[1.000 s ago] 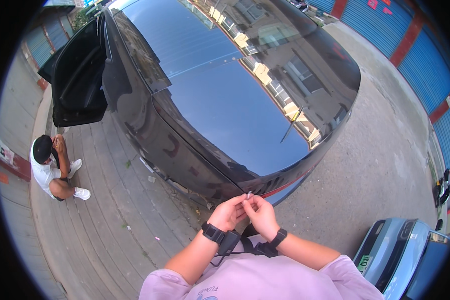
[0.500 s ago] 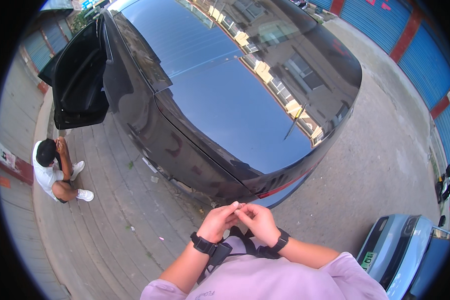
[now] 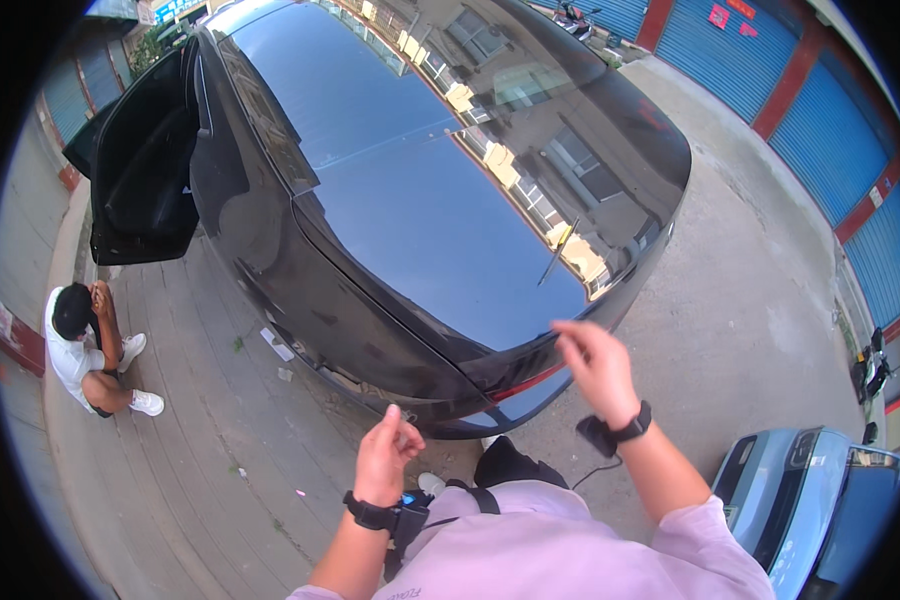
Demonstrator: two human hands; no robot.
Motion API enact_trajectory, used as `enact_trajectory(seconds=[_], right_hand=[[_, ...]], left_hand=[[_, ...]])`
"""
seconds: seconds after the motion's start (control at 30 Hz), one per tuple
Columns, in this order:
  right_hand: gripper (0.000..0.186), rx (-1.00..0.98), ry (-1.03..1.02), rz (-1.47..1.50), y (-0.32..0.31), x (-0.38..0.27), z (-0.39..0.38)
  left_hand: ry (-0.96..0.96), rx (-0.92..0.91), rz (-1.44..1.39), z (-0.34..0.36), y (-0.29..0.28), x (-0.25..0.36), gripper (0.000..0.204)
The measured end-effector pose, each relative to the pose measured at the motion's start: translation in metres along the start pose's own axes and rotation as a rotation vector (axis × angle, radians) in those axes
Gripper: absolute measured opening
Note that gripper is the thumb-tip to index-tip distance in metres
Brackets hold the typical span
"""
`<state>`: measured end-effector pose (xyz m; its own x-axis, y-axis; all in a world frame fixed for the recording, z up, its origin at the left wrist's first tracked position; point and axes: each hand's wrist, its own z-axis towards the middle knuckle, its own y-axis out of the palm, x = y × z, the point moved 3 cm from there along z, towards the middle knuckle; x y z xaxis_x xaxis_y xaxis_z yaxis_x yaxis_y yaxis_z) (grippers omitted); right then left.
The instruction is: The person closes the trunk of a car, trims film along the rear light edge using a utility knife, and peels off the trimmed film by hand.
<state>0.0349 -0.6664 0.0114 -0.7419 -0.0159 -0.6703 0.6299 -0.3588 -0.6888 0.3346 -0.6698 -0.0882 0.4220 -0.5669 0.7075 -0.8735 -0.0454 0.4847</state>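
My right hand [image 3: 602, 372] is raised over the rear right corner of a dark car [image 3: 370, 350]. Its index finger points toward the boot lid, the other fingers bend loosely, and nothing shows in it. Lower down, near the rear bumper, is my left hand [image 3: 382, 460], one digit stretched up and the rest half curled; no object is visible there. On the glossy boot lid lies a slim yellow and black tool [image 3: 560, 246], apart from my right hand. Both wrists wear black bands, and a small black box with a cable [image 3: 598, 437] hangs at the right one.
A person in white [image 3: 80, 345] crouches at the left by the car's open door [image 3: 145, 170]. A light blue vehicle [image 3: 795, 500] stands close on my right. Blue roller shutters [image 3: 830, 135] line the far right, with a motorcycle [image 3: 872, 365] near them. Paving [image 3: 200, 430] runs along the left.
My hands, pinched together before, have come apart. The right has moved up and right toward the boot lid; the left has moved left and its fingers have loosened. The view has shifted slightly.
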Motion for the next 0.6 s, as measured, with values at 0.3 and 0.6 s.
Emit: enact_trajectory(seconds=[0.3, 0.6], right_hand=[[0.032, 0.008, -0.623, -0.833, -0.018, 0.034, 0.122], [0.015, -0.016, -0.121, -0.161, -0.052, 0.006, 0.084]], left_hand=[[0.015, 0.063, 0.036, -0.029, 0.003, 0.000, 0.023], [-0.034, 0.047, 0.027, -0.034, 0.010, -0.008, 0.022]])
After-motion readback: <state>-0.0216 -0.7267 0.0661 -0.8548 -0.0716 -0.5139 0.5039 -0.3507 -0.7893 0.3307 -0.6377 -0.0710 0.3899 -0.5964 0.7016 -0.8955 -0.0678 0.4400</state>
